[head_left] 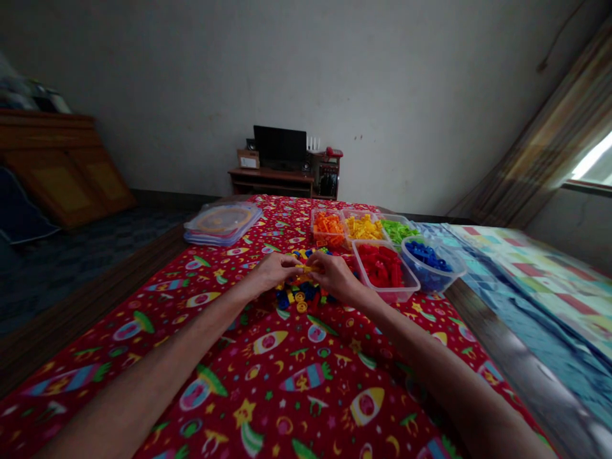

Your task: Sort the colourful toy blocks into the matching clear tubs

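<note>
My left hand and my right hand come together over a mixed pile of small plastic building pieces in blue, yellow, red and green. Between the fingertips of both hands is a small yellow building piece; its exact shape is too small to make out. Fingers on each hand are closed in a pinch. Just right of my right hand stands a clear tub of red pieces. Part of the pile is hidden behind my hands.
Behind the red tub are clear tubs of orange, yellow and green pieces. A round tub of blue pieces stands near the right edge. Stacked lids lie at the back left on the red patterned cloth.
</note>
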`<action>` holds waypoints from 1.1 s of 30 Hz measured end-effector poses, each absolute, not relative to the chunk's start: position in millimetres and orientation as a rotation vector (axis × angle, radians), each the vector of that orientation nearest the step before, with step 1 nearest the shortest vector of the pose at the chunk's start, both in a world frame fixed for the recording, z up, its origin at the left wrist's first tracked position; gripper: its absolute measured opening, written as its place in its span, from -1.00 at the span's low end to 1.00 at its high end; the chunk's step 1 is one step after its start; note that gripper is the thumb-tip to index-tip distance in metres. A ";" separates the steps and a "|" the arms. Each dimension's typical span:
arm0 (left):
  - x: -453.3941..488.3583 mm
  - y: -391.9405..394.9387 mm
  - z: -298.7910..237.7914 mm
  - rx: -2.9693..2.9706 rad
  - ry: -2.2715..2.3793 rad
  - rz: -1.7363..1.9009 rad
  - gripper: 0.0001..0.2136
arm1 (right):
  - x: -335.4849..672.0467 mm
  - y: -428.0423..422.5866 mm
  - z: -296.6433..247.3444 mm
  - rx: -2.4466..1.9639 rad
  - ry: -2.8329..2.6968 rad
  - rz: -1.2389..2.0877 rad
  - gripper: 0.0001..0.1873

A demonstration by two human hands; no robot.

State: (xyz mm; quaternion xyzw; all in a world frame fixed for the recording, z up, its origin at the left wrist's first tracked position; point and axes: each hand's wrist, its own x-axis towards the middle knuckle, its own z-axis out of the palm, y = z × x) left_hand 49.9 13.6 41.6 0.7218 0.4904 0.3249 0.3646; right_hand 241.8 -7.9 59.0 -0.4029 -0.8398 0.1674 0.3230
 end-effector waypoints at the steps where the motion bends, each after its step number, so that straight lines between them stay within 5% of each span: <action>1: 49.5 13.2 41.3 1.844 1.246 0.825 -0.63 | 241.7 -8.0 60.3 -1.072 -2.193 0.459 -0.78; 16: 28.8 14.3 65.8 2.269 1.519 0.820 -0.75 | 308.6 35.6 97.5 -1.379 -1.940 0.130 -0.77; 23: 15.8 17.3 60.0 2.442 1.574 0.432 -0.73 | 350.6 88.7 120.9 -1.697 -1.808 0.059 -0.66; 33: 32.3 5.4 65.0 2.611 1.647 0.041 -0.57 | 351.2 64.2 119.0 -1.293 -1.541 0.167 -0.65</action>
